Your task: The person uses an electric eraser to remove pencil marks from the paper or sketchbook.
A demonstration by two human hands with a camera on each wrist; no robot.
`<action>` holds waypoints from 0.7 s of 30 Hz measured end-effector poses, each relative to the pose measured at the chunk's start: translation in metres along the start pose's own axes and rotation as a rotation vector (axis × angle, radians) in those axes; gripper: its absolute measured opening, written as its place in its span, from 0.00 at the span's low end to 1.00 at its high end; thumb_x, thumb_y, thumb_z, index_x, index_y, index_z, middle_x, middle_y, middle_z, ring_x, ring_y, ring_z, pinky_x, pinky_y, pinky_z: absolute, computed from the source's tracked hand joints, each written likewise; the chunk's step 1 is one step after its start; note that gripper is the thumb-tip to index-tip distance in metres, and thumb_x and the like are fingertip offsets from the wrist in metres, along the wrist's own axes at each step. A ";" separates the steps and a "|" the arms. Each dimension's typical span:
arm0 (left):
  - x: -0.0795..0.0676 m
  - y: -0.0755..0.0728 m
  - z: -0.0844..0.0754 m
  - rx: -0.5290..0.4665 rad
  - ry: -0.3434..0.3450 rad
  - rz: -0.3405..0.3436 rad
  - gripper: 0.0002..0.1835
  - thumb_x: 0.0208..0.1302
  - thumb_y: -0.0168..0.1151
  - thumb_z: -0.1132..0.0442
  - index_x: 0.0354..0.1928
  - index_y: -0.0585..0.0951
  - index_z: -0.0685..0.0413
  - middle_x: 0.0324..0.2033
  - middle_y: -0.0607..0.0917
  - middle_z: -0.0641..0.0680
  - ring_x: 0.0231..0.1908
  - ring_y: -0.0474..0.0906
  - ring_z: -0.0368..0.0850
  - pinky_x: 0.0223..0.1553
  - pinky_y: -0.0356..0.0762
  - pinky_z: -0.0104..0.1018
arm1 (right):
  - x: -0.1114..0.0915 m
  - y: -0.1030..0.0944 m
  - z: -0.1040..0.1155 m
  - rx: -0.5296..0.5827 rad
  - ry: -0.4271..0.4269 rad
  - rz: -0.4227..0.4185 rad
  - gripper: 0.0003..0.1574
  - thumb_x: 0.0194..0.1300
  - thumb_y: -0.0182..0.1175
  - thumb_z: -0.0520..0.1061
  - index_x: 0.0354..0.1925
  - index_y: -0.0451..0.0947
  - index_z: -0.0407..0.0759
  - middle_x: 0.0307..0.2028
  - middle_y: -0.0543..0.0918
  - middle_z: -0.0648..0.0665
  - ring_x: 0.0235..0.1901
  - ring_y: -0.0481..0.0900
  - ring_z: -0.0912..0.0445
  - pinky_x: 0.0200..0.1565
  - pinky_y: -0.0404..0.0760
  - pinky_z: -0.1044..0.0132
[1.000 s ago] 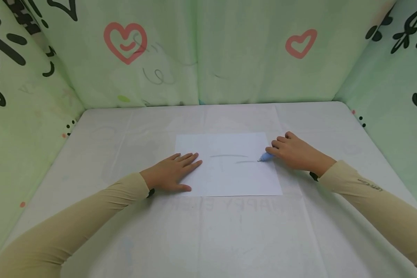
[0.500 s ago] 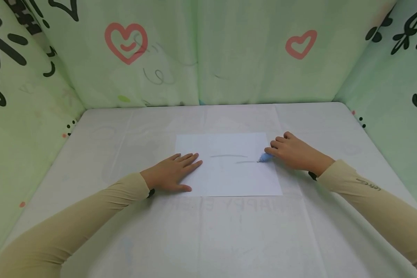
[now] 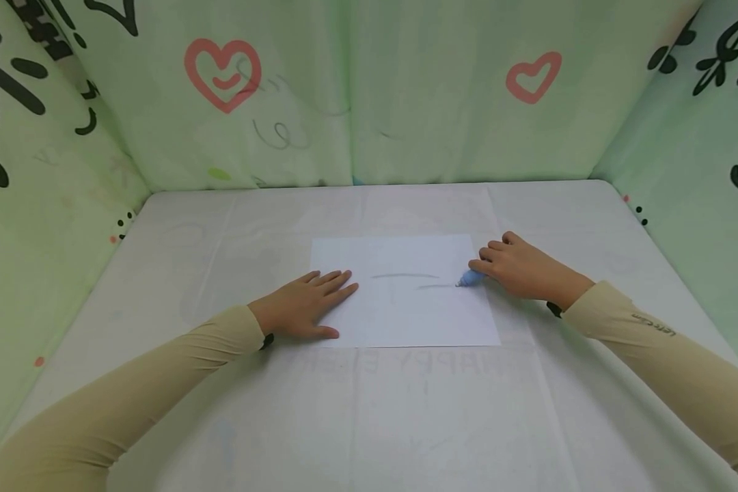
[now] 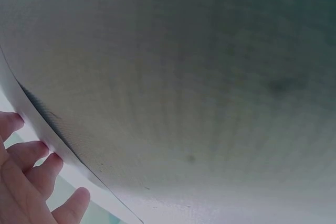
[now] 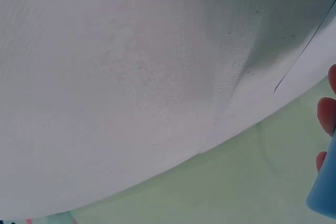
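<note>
A white sheet of paper [image 3: 412, 318] lies on the table, bearing two thin grey lines [image 3: 406, 275]. My left hand [image 3: 307, 304] rests on the left part of the sheet with its fingers spread. Those fingers [image 4: 44, 174] show at the lower left of the left wrist view. Over the right edge of the paper, my right hand [image 3: 525, 270] grips a thick blue pen [image 3: 469, 278]. The pen's pointed tip meets the right end of the lower line. In the right wrist view the rounded blue barrel [image 5: 324, 190] appears with curled fingertips [image 5: 326, 114] beside it; the palm is hidden.
A white cloth [image 3: 406, 417] with faint lettering and creases covers the table. Pale green fabric walls [image 3: 424, 123] with red hearts [image 3: 534, 77] and black markings stand close behind the table and along both sides.
</note>
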State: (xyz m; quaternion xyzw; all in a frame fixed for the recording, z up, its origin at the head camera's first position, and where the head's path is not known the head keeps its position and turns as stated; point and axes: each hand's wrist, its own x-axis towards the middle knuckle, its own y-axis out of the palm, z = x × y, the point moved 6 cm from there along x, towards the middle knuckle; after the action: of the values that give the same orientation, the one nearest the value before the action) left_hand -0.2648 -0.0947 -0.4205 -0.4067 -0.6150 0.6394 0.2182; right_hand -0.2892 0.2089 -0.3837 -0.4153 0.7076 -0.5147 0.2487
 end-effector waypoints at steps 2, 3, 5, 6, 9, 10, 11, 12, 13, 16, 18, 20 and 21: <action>0.000 0.000 0.000 0.006 0.001 0.001 0.45 0.64 0.48 0.36 0.74 0.48 0.53 0.74 0.49 0.59 0.73 0.47 0.55 0.71 0.48 0.55 | 0.001 -0.001 0.000 0.001 -0.004 -0.010 0.15 0.54 0.65 0.35 0.42 0.77 0.42 0.33 0.81 0.43 0.32 0.75 0.50 0.38 0.69 0.55; 0.000 0.000 0.000 0.007 -0.001 0.004 0.45 0.64 0.48 0.36 0.74 0.48 0.52 0.74 0.49 0.59 0.73 0.47 0.55 0.71 0.48 0.54 | 0.001 -0.001 0.000 0.002 -0.005 -0.013 0.15 0.54 0.65 0.35 0.42 0.77 0.42 0.33 0.81 0.43 0.32 0.75 0.50 0.37 0.68 0.55; 0.000 0.001 0.001 0.009 -0.002 0.009 0.45 0.64 0.48 0.35 0.74 0.47 0.52 0.74 0.48 0.58 0.73 0.46 0.54 0.71 0.48 0.54 | 0.002 -0.001 0.000 0.004 -0.007 -0.012 0.15 0.54 0.65 0.35 0.41 0.77 0.43 0.33 0.81 0.43 0.32 0.75 0.50 0.37 0.68 0.55; 0.000 0.001 0.001 0.008 -0.003 0.012 0.45 0.64 0.48 0.35 0.74 0.47 0.51 0.74 0.48 0.58 0.74 0.46 0.54 0.71 0.47 0.54 | 0.002 -0.001 0.000 0.004 -0.008 -0.013 0.14 0.54 0.65 0.35 0.41 0.77 0.43 0.33 0.81 0.43 0.32 0.75 0.50 0.37 0.69 0.55; 0.001 0.000 0.000 0.005 -0.001 0.013 0.45 0.64 0.48 0.35 0.74 0.47 0.51 0.74 0.48 0.58 0.73 0.46 0.54 0.71 0.48 0.54 | 0.002 -0.002 0.000 0.005 -0.008 -0.017 0.14 0.54 0.66 0.36 0.40 0.77 0.44 0.32 0.81 0.43 0.32 0.75 0.50 0.37 0.69 0.56; 0.001 0.000 0.000 0.005 0.001 0.013 0.45 0.64 0.48 0.35 0.74 0.47 0.52 0.74 0.48 0.58 0.73 0.46 0.54 0.71 0.48 0.55 | 0.002 -0.002 0.000 0.008 -0.008 -0.020 0.14 0.54 0.66 0.36 0.40 0.77 0.44 0.32 0.81 0.43 0.32 0.75 0.50 0.37 0.69 0.56; 0.001 0.000 0.000 0.007 0.001 0.014 0.45 0.64 0.48 0.36 0.74 0.47 0.52 0.74 0.48 0.58 0.73 0.46 0.54 0.71 0.48 0.55 | 0.002 -0.002 0.000 0.011 -0.007 -0.022 0.14 0.54 0.66 0.36 0.40 0.77 0.43 0.32 0.80 0.43 0.32 0.75 0.50 0.37 0.69 0.56; 0.001 0.000 0.000 0.009 0.002 0.014 0.45 0.64 0.48 0.36 0.74 0.47 0.52 0.74 0.49 0.58 0.73 0.46 0.54 0.71 0.48 0.55 | 0.003 -0.002 0.000 0.013 -0.007 -0.023 0.14 0.54 0.66 0.35 0.40 0.77 0.43 0.32 0.80 0.44 0.32 0.75 0.50 0.37 0.68 0.56; 0.001 0.000 0.000 0.012 0.002 0.015 0.45 0.64 0.48 0.36 0.74 0.47 0.52 0.74 0.49 0.58 0.73 0.46 0.55 0.71 0.48 0.55 | 0.003 -0.002 0.000 0.016 -0.006 -0.022 0.14 0.54 0.66 0.35 0.41 0.77 0.43 0.31 0.80 0.44 0.31 0.76 0.50 0.37 0.68 0.57; 0.001 0.000 0.000 0.014 0.007 0.013 0.45 0.64 0.48 0.35 0.74 0.48 0.53 0.74 0.49 0.59 0.73 0.47 0.55 0.71 0.48 0.55 | 0.004 -0.001 0.000 0.026 -0.002 -0.011 0.13 0.55 0.65 0.36 0.41 0.77 0.43 0.31 0.80 0.43 0.31 0.76 0.51 0.37 0.68 0.57; 0.001 0.000 0.000 0.016 0.007 0.013 0.45 0.64 0.48 0.35 0.74 0.48 0.53 0.74 0.49 0.59 0.73 0.47 0.55 0.71 0.48 0.55 | 0.004 -0.001 0.000 0.031 0.001 -0.003 0.13 0.55 0.65 0.36 0.41 0.78 0.43 0.31 0.80 0.43 0.31 0.76 0.51 0.36 0.68 0.57; 0.001 0.000 0.000 0.014 0.010 0.006 0.45 0.64 0.48 0.36 0.74 0.48 0.53 0.73 0.49 0.59 0.73 0.47 0.55 0.70 0.48 0.55 | 0.004 -0.003 0.000 0.039 0.003 0.006 0.13 0.55 0.66 0.37 0.40 0.78 0.43 0.31 0.80 0.43 0.31 0.75 0.51 0.36 0.68 0.57; 0.001 0.000 0.000 0.014 0.009 0.007 0.45 0.64 0.48 0.36 0.74 0.48 0.53 0.74 0.49 0.59 0.73 0.47 0.55 0.71 0.48 0.55 | 0.004 -0.003 0.000 0.042 0.005 0.009 0.13 0.55 0.66 0.37 0.40 0.78 0.43 0.30 0.80 0.44 0.31 0.75 0.51 0.36 0.67 0.57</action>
State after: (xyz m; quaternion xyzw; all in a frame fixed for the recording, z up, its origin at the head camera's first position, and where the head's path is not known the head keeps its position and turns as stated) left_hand -0.2652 -0.0943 -0.4207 -0.4100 -0.6081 0.6426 0.2217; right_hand -0.2907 0.2051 -0.3809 -0.4055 0.6991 -0.5294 0.2579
